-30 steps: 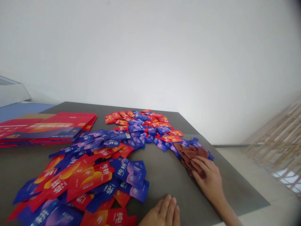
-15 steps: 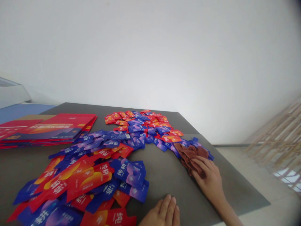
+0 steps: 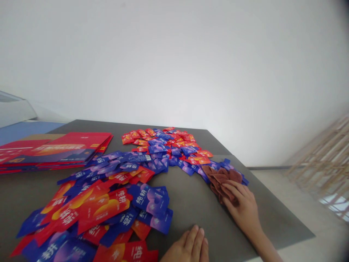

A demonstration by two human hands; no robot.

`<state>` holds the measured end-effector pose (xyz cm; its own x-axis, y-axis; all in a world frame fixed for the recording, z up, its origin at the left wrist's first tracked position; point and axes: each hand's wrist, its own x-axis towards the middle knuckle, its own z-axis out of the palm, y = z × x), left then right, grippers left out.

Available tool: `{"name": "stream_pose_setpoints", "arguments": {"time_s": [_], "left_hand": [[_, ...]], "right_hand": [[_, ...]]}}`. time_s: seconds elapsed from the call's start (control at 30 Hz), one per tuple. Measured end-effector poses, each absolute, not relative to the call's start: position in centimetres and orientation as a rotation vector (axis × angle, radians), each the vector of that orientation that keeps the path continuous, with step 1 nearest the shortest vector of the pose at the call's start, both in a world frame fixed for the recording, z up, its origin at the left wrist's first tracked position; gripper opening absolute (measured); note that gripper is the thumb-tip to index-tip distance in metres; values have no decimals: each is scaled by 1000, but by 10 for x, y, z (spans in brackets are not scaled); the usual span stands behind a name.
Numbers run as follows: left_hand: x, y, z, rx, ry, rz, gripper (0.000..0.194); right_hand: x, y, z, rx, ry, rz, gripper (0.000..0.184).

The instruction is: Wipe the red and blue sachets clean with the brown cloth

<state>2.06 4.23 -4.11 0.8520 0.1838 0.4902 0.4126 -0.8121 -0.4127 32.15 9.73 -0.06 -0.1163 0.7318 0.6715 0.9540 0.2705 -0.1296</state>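
left hand (image 3: 188, 245): empty, its left fingers (image 3: 197, 242) straight and slightly apart, tips near the edge of the grey desk (image 3: 188, 203).
right hand (image 3: 241, 207): lying on a crumpled brown cloth (image 3: 222, 178), right fingers (image 3: 231, 190) stretched over it and gently curved; whether they grip it, one cannot tell.
near heap: glossy red and blue sachets (image 3: 106, 207) overlap loosely, just beside the left hand.
far spread: more red, orange and blue sachets (image 3: 160, 143) run back across the desk, some touching the cloth.
left side: a stack of flat red cartons (image 3: 54, 153) lies just beyond the near heap.
beyond: a wooden lattice (image 3: 321, 163) leans at right, before a white wall (image 3: 174, 62).
risk: dragging the cloth could catch the touching sachets, and their slick faces could slide them toward the desk's right edge.
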Motion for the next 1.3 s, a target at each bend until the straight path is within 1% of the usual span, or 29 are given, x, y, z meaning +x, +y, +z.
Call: {"name": "stream_pose_setpoints", "arguments": {"time_s": [0.47,0.63,1.0,1.17,1.3], "left_hand": [[20,42,-45,-2479,-445,-605,27],[20,42,-44,-2498,-436,-554,28],[20,41,-42,-2482,-456,-616,27],[19,41,-39,-2540,-431,-492,28],[19,40,-37,-2535,-442,-518,27]], "right_hand": [[321,97,0,-1511,-1905,-445,28],[322,97,-1,-1521,-1910,-437,30],[323,98,-1,-1513,-1914,-437,29],[322,98,-1,-1511,-1907,-434,29],[321,97,0,-1522,-1908,-439,29]]}}
